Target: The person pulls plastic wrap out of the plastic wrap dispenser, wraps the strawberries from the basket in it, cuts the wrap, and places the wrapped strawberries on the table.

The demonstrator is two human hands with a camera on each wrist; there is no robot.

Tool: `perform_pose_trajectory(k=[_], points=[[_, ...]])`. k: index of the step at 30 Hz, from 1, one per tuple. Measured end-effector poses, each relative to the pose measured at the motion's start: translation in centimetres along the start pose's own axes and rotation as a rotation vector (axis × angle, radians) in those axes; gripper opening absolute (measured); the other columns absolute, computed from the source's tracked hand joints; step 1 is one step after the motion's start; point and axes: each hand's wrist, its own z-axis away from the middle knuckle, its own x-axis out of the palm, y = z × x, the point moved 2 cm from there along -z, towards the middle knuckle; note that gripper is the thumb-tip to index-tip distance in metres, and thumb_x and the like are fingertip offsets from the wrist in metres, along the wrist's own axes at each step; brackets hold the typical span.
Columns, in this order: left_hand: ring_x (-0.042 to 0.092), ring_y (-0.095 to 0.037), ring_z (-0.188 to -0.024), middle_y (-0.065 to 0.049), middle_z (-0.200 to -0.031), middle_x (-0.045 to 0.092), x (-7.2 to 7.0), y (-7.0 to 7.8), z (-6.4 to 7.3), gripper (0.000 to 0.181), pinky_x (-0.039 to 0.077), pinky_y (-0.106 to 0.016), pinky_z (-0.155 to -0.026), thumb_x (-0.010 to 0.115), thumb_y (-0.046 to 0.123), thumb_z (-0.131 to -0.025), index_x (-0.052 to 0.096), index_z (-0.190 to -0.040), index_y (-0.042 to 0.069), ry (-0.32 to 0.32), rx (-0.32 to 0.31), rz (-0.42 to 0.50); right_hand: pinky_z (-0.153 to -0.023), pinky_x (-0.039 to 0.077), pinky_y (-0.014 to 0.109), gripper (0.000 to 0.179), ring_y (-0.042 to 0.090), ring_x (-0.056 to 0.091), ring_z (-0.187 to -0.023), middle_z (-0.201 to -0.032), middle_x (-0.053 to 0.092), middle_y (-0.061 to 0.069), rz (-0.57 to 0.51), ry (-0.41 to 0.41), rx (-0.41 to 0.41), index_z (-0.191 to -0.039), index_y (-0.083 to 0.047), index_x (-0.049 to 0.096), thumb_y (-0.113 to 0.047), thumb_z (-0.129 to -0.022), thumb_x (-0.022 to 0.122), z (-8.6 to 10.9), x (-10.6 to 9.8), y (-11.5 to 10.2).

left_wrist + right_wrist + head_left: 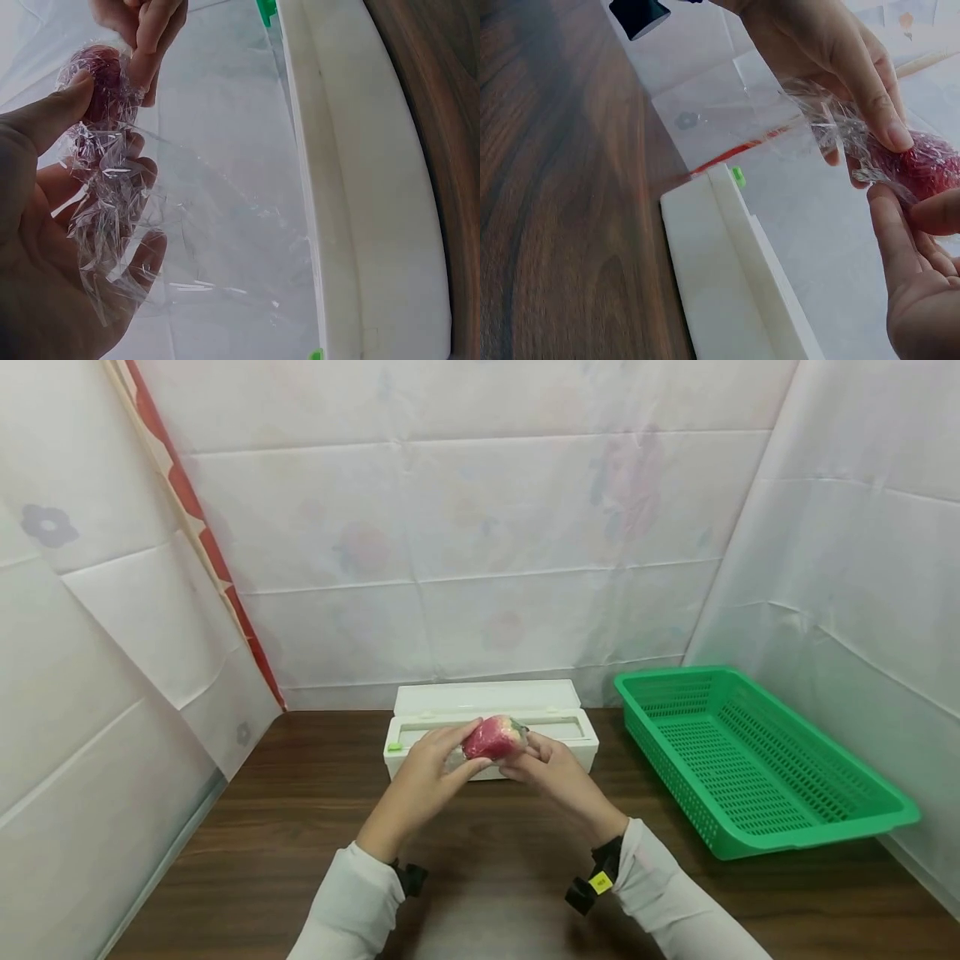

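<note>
Wrapped in crinkled clear cling film [112, 225], a pinkish-red fruit [493, 737] with a pale yellow and green end is held up between both hands. My left hand [433, 766] grips it from the left, thumb [64, 112] pressed on the wrapped side and fingers beneath the bunched film. From the right, my right hand [558, 775] pinches the film at the green end with thumb and fingertips. Just behind and below stands a white cling film dispenser [491, 772], its lid [486, 696] raised and a green slider [394, 747] at its left end.
A green perforated plastic basket [810, 839] sits on the dark wood table [300, 827] at the right. White patterned sheets [480, 527] hang behind and along both sides. Black camera straps [606, 864] are on both wrists.
</note>
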Motion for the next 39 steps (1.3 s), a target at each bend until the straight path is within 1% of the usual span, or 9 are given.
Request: perform_pose_trajectory(k=[5, 11, 14, 23, 28, 33, 35, 37, 39], points=[[0.057, -0.027, -0.122, -0.01, -0.131, 0.064, 0.3, -0.1, -0.1, 0.058, 0.049, -0.048, -0.099, 0.079, 0.026, -0.089, 0.059, -0.141, 0.009, 0.014, 0.013, -0.025, -0.1, 0.048, 0.035, 0.05, 0.026, 0.054, -0.129, -0.146, 0.05, 0.019, -0.07, -0.001, 0.007, -0.147, 0.006, 0.042, -0.016, -0.104, 0.057, -0.2, 0.2, 0.2], [0.057, -0.028, -0.122, -0.01, -0.131, 0.064, 0.6, -0.2, 0.0, 0.056, 0.045, -0.054, -0.101, 0.079, 0.025, -0.089, 0.06, -0.139, 0.008, 0.043, 0.017, -0.061, -0.106, 0.043, 0.038, 0.049, 0.027, 0.054, -0.13, -0.147, 0.049, 0.02, -0.102, -0.063, 0.03, -0.149, 0.005, 0.039, -0.019, -0.108, 0.048, -0.4, 0.7, 0.7], [0.058, -0.028, -0.122, -0.011, -0.13, 0.064, 0.7, -0.4, -0.1, 0.055, 0.046, -0.052, -0.102, 0.078, 0.024, -0.09, 0.06, -0.139, 0.007, 0.045, 0.019, -0.066, -0.109, 0.04, 0.041, 0.047, 0.029, 0.052, -0.132, -0.149, 0.046, 0.02, -0.131, -0.081, 0.051, -0.151, 0.004, 0.036, -0.015, -0.109, 0.043, -0.4, 1.0, 0.8], [0.063, -0.024, -0.111, -0.01, -0.124, 0.067, 1.0, -0.9, 0.0, 0.052, 0.052, -0.044, -0.093, 0.073, 0.025, -0.094, 0.057, -0.142, 0.012, -0.031, -0.026, -0.018, -0.111, 0.038, 0.046, 0.045, 0.028, 0.052, -0.131, -0.146, 0.049, 0.019, -0.246, -0.127, 0.088, -0.15, 0.006, 0.037, -0.006, -0.107, 0.038, -0.4, 2.2, 1.4], [0.063, -0.022, -0.108, -0.008, -0.122, 0.067, 1.0, -0.9, 0.1, 0.053, 0.053, -0.044, -0.09, 0.07, 0.03, -0.096, 0.055, -0.144, 0.015, -0.062, -0.038, -0.002, -0.111, 0.037, 0.048, 0.043, 0.028, 0.055, -0.128, -0.142, 0.054, 0.017, -0.166, -0.144, 0.085, -0.147, 0.006, 0.042, -0.009, -0.107, 0.042, -0.5, 2.5, 2.1], [0.058, -0.023, -0.122, -0.005, -0.133, 0.063, 1.1, -1.0, 0.3, 0.057, 0.048, -0.046, -0.101, 0.071, 0.032, -0.095, 0.053, -0.147, 0.016, -0.099, -0.07, 0.04, -0.109, 0.04, 0.049, 0.048, 0.023, 0.057, -0.123, -0.136, 0.059, 0.011, 0.056, -0.113, 0.04, -0.146, -0.001, 0.046, -0.025, -0.105, 0.055, -0.7, 2.0, 2.7], [0.057, -0.023, -0.124, -0.004, -0.136, 0.062, 1.2, -1.1, 0.3, 0.059, 0.046, -0.047, -0.103, 0.071, 0.032, -0.095, 0.052, -0.148, 0.016, -0.12, -0.08, 0.047, -0.105, 0.044, 0.049, 0.051, 0.024, 0.059, -0.12, -0.134, 0.061, 0.01, 0.117, -0.107, 0.03, -0.147, -0.006, 0.046, -0.026, -0.102, 0.061, -0.7, 1.5, 2.7], [0.057, -0.024, -0.123, -0.004, -0.134, 0.063, 1.2, -1.1, 0.4, 0.059, 0.047, -0.048, -0.102, 0.07, 0.033, -0.095, 0.051, -0.149, 0.017, -0.136, -0.081, 0.043, -0.102, 0.047, 0.047, 0.052, 0.028, 0.06, -0.119, -0.135, 0.058, 0.01, 0.115, -0.098, 0.028, -0.148, -0.01, 0.041, -0.022, -0.101, 0.06, -0.5, 0.7, 2.5], [0.059, -0.024, -0.118, -0.005, -0.129, 0.065, 1.2, -1.1, 0.4, 0.059, 0.049, -0.049, -0.098, 0.07, 0.033, -0.096, 0.051, -0.149, 0.018, -0.139, -0.078, 0.019, -0.101, 0.048, 0.046, 0.059, 0.033, 0.059, -0.119, -0.142, 0.05, 0.014, 0.039, -0.119, 0.014, -0.153, -0.016, 0.031, -0.013, -0.099, 0.054, 0.0, 0.0, 2.0]])
